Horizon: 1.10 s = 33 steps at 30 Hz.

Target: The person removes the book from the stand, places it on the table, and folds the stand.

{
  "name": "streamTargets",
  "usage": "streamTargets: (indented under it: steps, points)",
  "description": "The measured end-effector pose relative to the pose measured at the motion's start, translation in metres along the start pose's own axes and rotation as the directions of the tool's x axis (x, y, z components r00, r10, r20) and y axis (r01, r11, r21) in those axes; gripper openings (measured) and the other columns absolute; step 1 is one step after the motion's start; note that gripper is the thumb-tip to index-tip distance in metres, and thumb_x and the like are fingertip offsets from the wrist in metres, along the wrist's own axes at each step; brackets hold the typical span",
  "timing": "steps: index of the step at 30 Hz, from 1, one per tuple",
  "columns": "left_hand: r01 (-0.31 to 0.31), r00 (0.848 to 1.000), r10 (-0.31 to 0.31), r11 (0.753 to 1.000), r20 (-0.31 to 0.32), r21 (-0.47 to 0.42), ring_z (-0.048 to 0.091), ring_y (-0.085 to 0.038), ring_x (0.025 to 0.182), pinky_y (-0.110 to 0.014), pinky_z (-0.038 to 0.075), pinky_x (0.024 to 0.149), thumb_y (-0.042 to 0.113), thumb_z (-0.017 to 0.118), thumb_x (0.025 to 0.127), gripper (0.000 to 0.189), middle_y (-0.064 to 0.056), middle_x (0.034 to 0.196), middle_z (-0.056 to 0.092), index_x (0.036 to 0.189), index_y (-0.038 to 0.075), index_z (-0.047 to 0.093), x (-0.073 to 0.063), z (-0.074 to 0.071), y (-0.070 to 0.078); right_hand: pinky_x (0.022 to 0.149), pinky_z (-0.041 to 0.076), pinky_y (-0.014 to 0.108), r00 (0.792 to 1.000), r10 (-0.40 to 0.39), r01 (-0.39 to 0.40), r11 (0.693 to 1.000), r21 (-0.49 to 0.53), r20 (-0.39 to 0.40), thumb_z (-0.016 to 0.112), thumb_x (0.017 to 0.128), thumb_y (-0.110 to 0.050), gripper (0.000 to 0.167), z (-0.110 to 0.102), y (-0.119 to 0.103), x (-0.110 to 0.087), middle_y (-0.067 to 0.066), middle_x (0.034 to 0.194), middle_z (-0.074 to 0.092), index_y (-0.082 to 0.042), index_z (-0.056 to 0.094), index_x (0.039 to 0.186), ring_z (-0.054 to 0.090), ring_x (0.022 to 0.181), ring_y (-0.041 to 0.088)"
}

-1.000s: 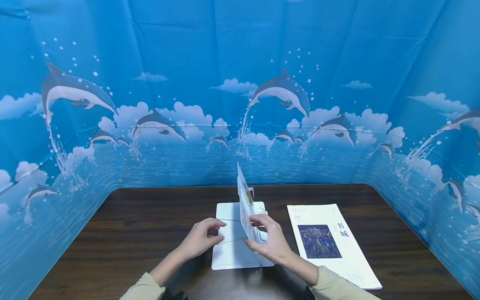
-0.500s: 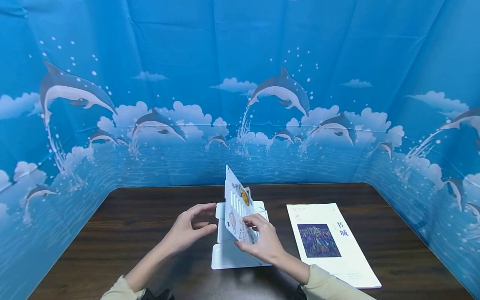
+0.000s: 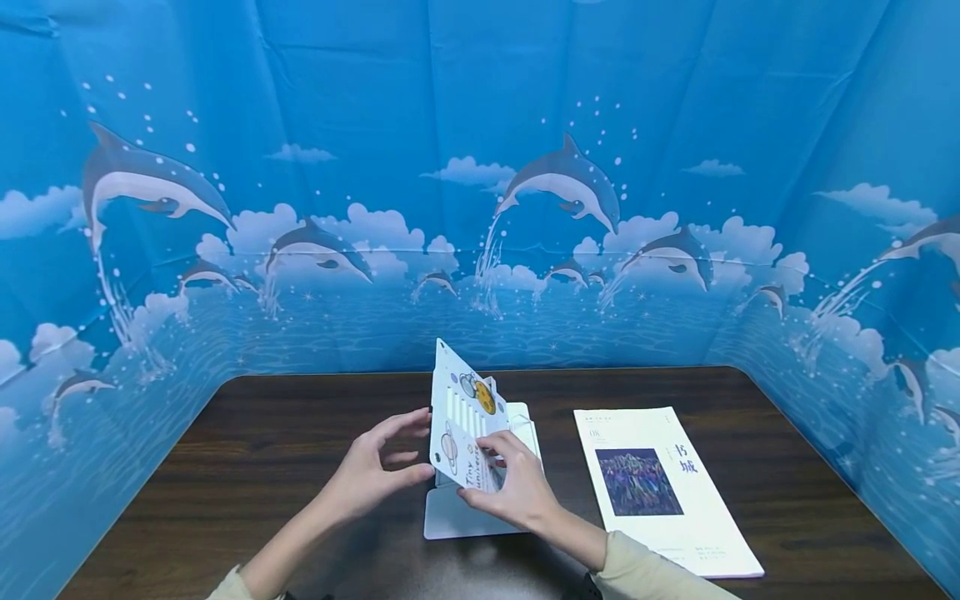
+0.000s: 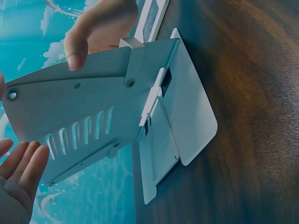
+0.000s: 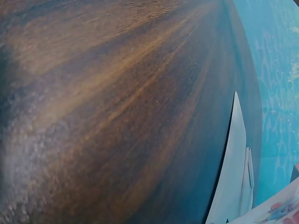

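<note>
- The white, slotted metal panel with planet drawings [image 3: 461, 442] has tipped further left since the earlier frame, showing more of its printed face.
- The right hand [image 3: 517, 487] pinches the panel's near edge between thumb and fingers.
- The left hand [image 3: 367, 467], thumb and fingers spread, is at the left edge; contact cannot be told.
- The panel tilts above a flat white base plate [image 3: 472, 518] on the dark wooden table [image 3: 300, 442].
</note>
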State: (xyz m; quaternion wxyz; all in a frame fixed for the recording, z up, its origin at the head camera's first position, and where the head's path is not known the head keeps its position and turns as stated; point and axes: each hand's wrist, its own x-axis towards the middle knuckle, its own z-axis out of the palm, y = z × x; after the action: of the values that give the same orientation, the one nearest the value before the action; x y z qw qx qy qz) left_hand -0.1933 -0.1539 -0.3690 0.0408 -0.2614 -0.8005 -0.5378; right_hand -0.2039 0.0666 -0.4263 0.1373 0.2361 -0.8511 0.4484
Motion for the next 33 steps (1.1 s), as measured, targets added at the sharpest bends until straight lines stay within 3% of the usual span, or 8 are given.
streamTargets:
  steps: [9, 16, 22, 29, 33]
  points:
    - [0.069, 0.998, -0.068, 0.993, 0.008, -0.094, 0.052, -0.035, 0.108, -0.029, 0.051, 0.078, 0.011, 0.074, 0.074, 0.071, -0.020, 0.128, 0.047, 0.134, -0.001, 0.039, -0.004, 0.005, -0.004, 0.069, 0.048, 0.022, 1.000, -0.017, 0.015, 0.996, -0.090, -0.019, 0.076, 0.063, -0.041, 0.059, 0.005, -0.002, 0.000, -0.001, 0.101, 0.056, -0.009, 0.060, 0.109, 0.052, 0.084, 0.012]
    - [0.094, 0.996, -0.094, 0.985, 0.004, -0.145, 0.060, -0.033, 0.098, -0.031, 0.052, 0.074, 0.007, 0.073, 0.074, 0.069, -0.027, 0.125, 0.048, 0.134, -0.004, 0.039, -0.006, 0.004, -0.008, 0.070, 0.043, 0.020, 0.997, 0.054, -0.048, 0.993, -0.105, 0.057, 0.074, 0.065, -0.050, 0.066, 0.006, -0.005, 0.000, -0.001, 0.106, 0.053, -0.010, 0.057, 0.115, 0.047, 0.088, 0.012]
    - [0.131, 0.991, -0.127, 0.977, 0.034, -0.169, 0.057, -0.037, 0.102, -0.030, 0.052, 0.075, 0.008, 0.072, 0.075, 0.069, -0.030, 0.127, 0.045, 0.133, -0.007, 0.037, -0.008, 0.000, -0.009, 0.070, 0.040, 0.020, 0.990, 0.076, -0.065, 0.993, -0.098, 0.117, 0.073, 0.065, -0.053, 0.070, 0.005, -0.004, 0.000, -0.001, 0.107, 0.051, -0.011, 0.055, 0.118, 0.045, 0.089, 0.012]
    - [0.144, 0.989, -0.136, 0.966, 0.050, -0.214, 0.056, -0.038, 0.103, -0.031, 0.052, 0.076, 0.004, 0.071, 0.075, 0.070, -0.032, 0.127, 0.043, 0.133, -0.010, 0.035, -0.008, -0.004, -0.013, 0.072, 0.040, 0.021, 0.976, 0.072, -0.059, 0.996, -0.067, 0.205, 0.075, 0.066, -0.045, 0.069, -0.001, 0.004, 0.001, 0.000, 0.111, 0.049, -0.010, 0.054, 0.121, 0.045, 0.090, 0.013]
    - [0.155, 0.988, -0.150, 0.965, 0.037, -0.212, 0.054, -0.039, 0.106, -0.031, 0.052, 0.077, 0.003, 0.072, 0.074, 0.070, -0.031, 0.127, 0.044, 0.132, -0.011, 0.036, -0.009, -0.006, -0.017, 0.073, 0.040, 0.020, 0.976, 0.026, -0.009, 0.997, -0.080, 0.217, 0.076, 0.066, -0.044, 0.068, -0.003, 0.011, -0.002, 0.000, 0.110, 0.050, -0.009, 0.055, 0.120, 0.046, 0.090, 0.012]
